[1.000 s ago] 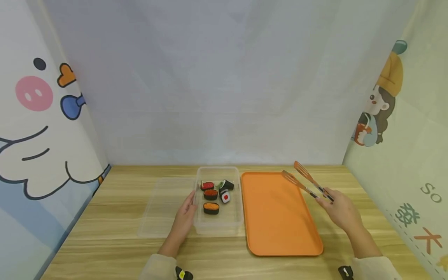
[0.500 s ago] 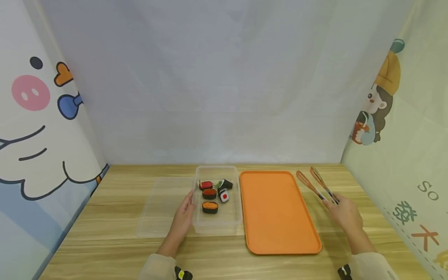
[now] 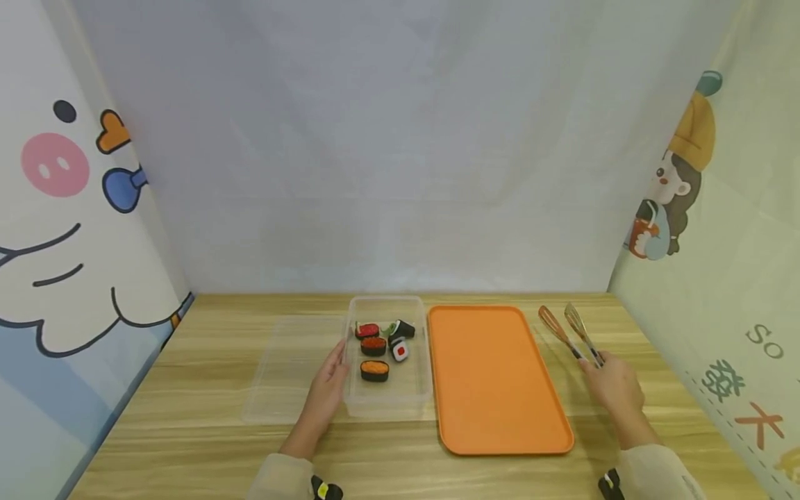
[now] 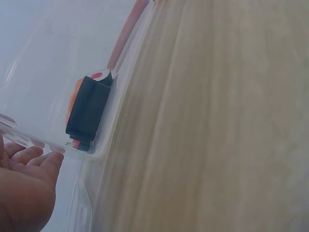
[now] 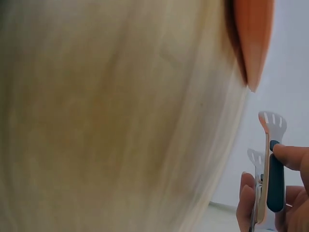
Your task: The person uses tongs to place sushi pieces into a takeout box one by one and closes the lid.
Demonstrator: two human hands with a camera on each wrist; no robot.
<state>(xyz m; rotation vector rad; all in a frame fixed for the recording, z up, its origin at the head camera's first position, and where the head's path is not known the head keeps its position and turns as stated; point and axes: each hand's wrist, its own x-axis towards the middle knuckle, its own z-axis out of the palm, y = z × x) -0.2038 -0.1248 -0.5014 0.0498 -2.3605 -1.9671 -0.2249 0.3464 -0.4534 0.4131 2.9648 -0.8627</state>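
Observation:
My left hand rests its fingers along the left side of a clear plastic container. In the left wrist view its fingertips lie right at the container's rim. Inside sit several sushi pieces: an orange-topped one, two red-topped ones, a roll with a red centre and a dark roll. Beyond the orange tray, on the right, my right hand holds a pair of tongs by their dark handles, between thumb and fingers. The slotted tong heads are spread apart, with nothing between them.
An orange tray lies between the container and the tongs. To the container's left, a flat clear lid is on the wooden table. A pale curtain hangs behind, with printed cloths at both sides.
My right hand has carried the tongs rightward and lower, from over the tray's far right corner to beside the tray. The left hand stays against the container.

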